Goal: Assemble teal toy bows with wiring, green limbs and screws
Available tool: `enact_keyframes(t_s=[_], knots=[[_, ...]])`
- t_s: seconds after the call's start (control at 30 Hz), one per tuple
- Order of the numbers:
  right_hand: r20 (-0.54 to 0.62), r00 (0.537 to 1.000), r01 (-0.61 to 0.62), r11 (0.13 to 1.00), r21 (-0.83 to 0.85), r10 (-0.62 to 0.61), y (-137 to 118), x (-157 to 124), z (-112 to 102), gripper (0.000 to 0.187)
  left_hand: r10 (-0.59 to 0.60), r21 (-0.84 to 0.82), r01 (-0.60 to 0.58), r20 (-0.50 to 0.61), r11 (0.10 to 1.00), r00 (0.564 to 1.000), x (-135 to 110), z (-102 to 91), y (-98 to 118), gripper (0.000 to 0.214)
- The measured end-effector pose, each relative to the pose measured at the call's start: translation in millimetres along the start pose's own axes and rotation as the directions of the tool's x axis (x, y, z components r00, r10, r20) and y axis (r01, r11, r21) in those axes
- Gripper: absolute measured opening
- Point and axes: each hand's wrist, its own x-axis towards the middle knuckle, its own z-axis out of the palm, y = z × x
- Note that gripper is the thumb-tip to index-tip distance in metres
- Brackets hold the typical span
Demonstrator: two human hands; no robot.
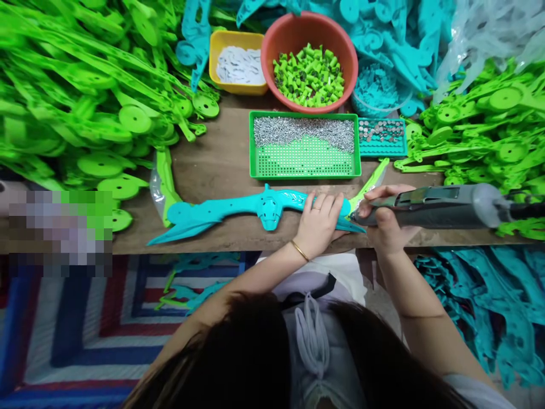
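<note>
A long teal plastic toy part (238,209) lies flat along the wooden table's (213,165) near edge. My left hand (320,221) presses down on its right end, fingers curled over the plastic. My right hand (383,218) grips a grey electric screwdriver (438,205) that lies almost level, its tip at the teal part's right end beside my left fingers. A green plastic piece (369,183) sticks out from under that end, toward the trays.
A green tray (305,170) holds small metal screws, with a teal tray (382,149) beside it. Behind stand a red bowl (281,40) of green caps and a yellow tub (221,42). Heaps of green parts (76,91) and teal parts (494,301) crowd both sides.
</note>
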Motion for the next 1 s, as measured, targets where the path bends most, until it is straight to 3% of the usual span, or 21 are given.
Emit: enact_keyframes(t_s=[0.13, 0.3, 0.37, 0.57, 0.87, 1.0], knots=[[-0.012, 1.000, -0.016, 1.000, -0.007, 0.016, 2.2, -2.1, -1.7, 0.040, 0.018, -0.066, -0.019, -0.027, 0.998, 0.999, -1.6, -2.3, -0.9, 0.079], [-0.006, 0.999, -0.041, 0.999, 0.011, 0.041, 4.0, -2.6, -2.1, 0.038, -0.034, -0.202, 0.016, -0.082, 0.979, 0.996, -1.2, -7.0, -0.2, 0.031], [-0.009, 0.999, -0.047, 0.999, -0.006, 0.047, 4.2, -3.0, -1.5, 0.038, -0.023, -0.209, 0.003, -0.091, 0.978, 0.996, -0.5, -7.5, 1.5, 0.023], [-0.035, 0.999, 0.030, 1.000, -0.010, -0.030, -5.3, 2.0, 2.2, 0.035, -0.007, -0.257, -0.032, -0.150, 0.966, 0.989, 1.6, -4.6, 3.5, 0.018], [-0.100, 0.989, 0.099, 0.992, -0.075, -0.106, -21.3, 12.6, 3.2, 0.032, -0.006, -0.278, -0.020, -0.092, 0.960, 0.996, 1.1, -3.4, 5.9, 0.022], [-0.120, 0.978, 0.168, 0.985, -0.046, -0.172, -20.5, 25.0, 6.2, 0.028, -0.039, -0.269, -0.007, -0.165, 0.963, 0.986, 14.6, -11.6, -11.6, 0.026]])
